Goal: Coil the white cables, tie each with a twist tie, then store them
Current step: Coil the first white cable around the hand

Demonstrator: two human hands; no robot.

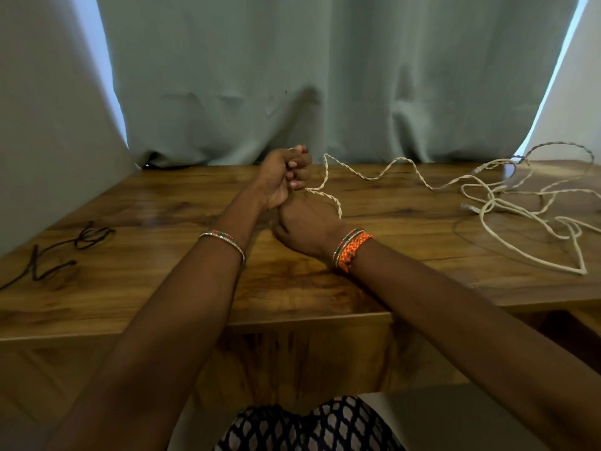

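Wooden table [169, 203]: left hand [286, 175] grips white cable [383, 174].

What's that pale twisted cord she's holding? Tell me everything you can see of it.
The white cable looks like two pale strands twisted together, thin and limp. One end is gripped in the left hand, raised above the wooden table; a kinked stretch bends down by the right hand. From there it snakes right along the tabletop into a loose, uncoiled tangle of loops. No tie is on it.

Right hand [304, 231] fingers hidden beneath its back; white cable [487, 203] cut off at right edge.
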